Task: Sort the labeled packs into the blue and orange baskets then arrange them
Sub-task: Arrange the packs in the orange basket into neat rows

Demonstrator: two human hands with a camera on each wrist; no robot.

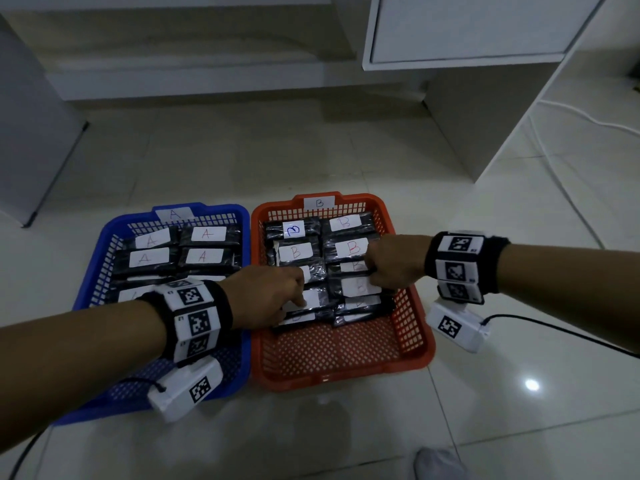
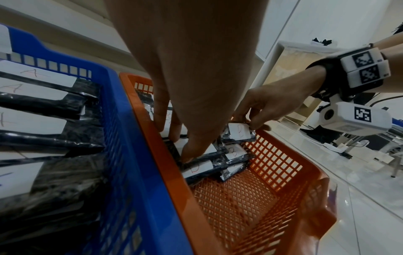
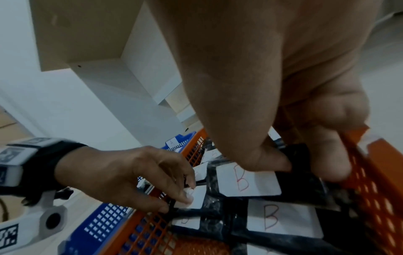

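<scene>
Black packs with white "A" labels (image 1: 202,256) lie in rows in the blue basket (image 1: 90,265). Packs labelled "B" (image 1: 296,252) fill two columns in the orange basket (image 1: 417,329). My left hand (image 1: 298,301) reaches into the left column and pinches the end of a B pack (image 3: 197,196), fingers on its label and thumb at its edge. My right hand (image 1: 373,273) grips a B pack (image 1: 360,287) in the right column, thumb on top (image 3: 272,163) and fingers round its far end. That pack's end sits slightly raised (image 2: 240,132).
The baskets stand side by side on a tiled floor. The near part of the orange basket (image 2: 240,203) holds no packs. A white cabinet (image 1: 467,29) and panel stand behind. A white cable (image 1: 554,161) and a black cable (image 1: 554,329) run at right.
</scene>
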